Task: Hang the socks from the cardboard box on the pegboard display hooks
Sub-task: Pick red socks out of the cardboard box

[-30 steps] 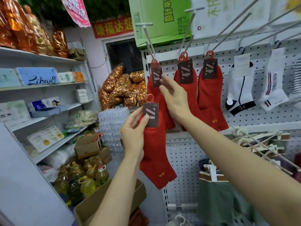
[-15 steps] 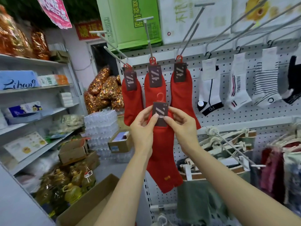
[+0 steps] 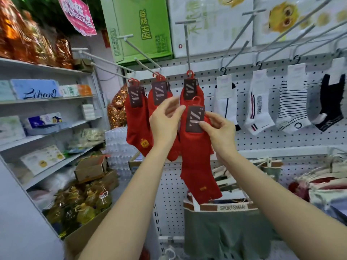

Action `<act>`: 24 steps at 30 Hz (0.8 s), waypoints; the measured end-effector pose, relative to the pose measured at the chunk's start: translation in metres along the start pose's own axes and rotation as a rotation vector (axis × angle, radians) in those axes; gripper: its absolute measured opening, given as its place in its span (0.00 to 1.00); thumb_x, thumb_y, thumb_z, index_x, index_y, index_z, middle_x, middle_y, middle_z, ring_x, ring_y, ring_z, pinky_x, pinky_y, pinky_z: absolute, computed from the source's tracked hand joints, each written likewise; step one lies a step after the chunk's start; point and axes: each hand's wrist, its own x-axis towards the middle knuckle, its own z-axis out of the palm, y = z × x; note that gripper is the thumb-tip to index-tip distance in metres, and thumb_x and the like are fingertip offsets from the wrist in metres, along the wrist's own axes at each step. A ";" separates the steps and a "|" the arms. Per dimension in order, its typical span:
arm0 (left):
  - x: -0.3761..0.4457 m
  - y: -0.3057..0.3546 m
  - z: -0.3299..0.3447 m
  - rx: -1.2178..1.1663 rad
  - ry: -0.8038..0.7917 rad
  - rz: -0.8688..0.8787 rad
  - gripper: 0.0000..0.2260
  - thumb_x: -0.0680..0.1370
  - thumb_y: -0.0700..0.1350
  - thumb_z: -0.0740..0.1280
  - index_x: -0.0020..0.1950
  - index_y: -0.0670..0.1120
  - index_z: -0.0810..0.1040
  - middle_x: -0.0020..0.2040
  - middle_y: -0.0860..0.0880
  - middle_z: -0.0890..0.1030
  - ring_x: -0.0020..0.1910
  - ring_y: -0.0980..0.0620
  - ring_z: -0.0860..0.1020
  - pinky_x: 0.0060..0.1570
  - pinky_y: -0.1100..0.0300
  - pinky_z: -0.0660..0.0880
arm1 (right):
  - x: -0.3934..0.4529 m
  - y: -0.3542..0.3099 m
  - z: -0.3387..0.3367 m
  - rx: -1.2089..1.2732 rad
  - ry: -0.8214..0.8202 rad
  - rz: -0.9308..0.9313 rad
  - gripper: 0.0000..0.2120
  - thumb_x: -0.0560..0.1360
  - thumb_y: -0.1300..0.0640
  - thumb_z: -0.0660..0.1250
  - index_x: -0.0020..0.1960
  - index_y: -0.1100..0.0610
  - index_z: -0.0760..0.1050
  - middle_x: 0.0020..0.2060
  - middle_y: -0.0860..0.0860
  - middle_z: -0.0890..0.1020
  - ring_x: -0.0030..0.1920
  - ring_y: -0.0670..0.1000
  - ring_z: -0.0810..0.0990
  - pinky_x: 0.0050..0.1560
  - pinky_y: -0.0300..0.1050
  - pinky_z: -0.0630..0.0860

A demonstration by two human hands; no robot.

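A small shop interior under flat, even light. Grey metal shelves point(image 3: 43, 102) line the left wall, stacked with boxed goods and shiny orange snack bags point(image 3: 32, 42). Bottles of cooking oil point(image 3: 82, 205) crowd the floor below, beside stacked water bottles point(image 3: 118, 145). Green and white cartons point(image 3: 142, 29) sit high up, near a pink hanging sign point(image 3: 78, 15).

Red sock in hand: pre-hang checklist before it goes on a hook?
1. Held red sock secured: ok, right hand pinches its dark card tag.
2. Left hand grip: not ok, fingers open beside the tag.
3. Red hanger loop free: ok, above the tag, on no hook.
4. Target hook has room: ok, one red sock at its base.
5. Loop lined up with the hook tip: not ok, well below.
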 end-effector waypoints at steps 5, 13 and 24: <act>0.044 0.035 0.013 0.099 0.004 0.191 0.17 0.74 0.39 0.73 0.63 0.44 0.80 0.57 0.49 0.83 0.54 0.59 0.81 0.55 0.67 0.77 | 0.025 -0.010 -0.012 -0.019 -0.014 -0.003 0.14 0.74 0.68 0.71 0.57 0.55 0.81 0.48 0.53 0.85 0.52 0.51 0.84 0.53 0.41 0.81; 0.069 0.056 0.021 0.174 -0.011 0.325 0.11 0.75 0.41 0.72 0.57 0.47 0.84 0.52 0.52 0.85 0.50 0.60 0.82 0.53 0.64 0.79 | 0.062 -0.019 -0.009 -0.090 0.008 -0.071 0.14 0.73 0.64 0.72 0.58 0.54 0.82 0.50 0.54 0.85 0.53 0.53 0.83 0.56 0.51 0.81; 0.092 0.060 0.021 0.201 0.101 0.438 0.05 0.75 0.44 0.73 0.48 0.45 0.84 0.39 0.58 0.83 0.39 0.62 0.81 0.47 0.60 0.79 | 0.112 -0.025 0.018 -0.133 0.064 -0.098 0.18 0.66 0.56 0.73 0.55 0.50 0.84 0.47 0.50 0.87 0.51 0.53 0.84 0.55 0.55 0.81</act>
